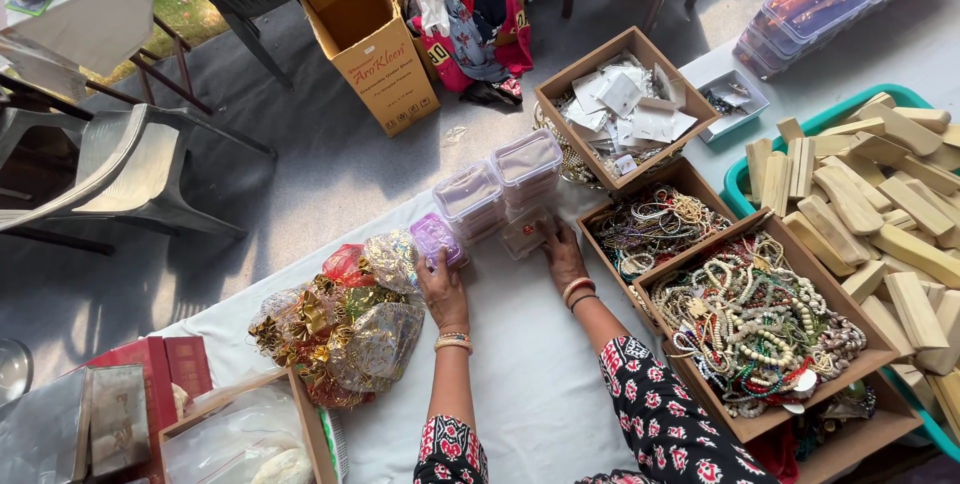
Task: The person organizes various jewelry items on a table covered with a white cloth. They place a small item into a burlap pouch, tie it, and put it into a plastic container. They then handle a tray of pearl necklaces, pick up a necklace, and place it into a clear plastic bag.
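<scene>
On the table, the left hand rests on a small box, and the right hand touches another small box just to its right. Two stacks of plastic boxes stand directly behind both hands. Left of the left hand lies a heap of gift bags, and nearer the table's left corner sits a carton holding what may be plastic bags. Right of the right hand, cartons of beads lie side by side; behind them a carton of packets. Further right, a tub holds wooden blocks. A cardboard box stands on the floor beyond the table.
</scene>
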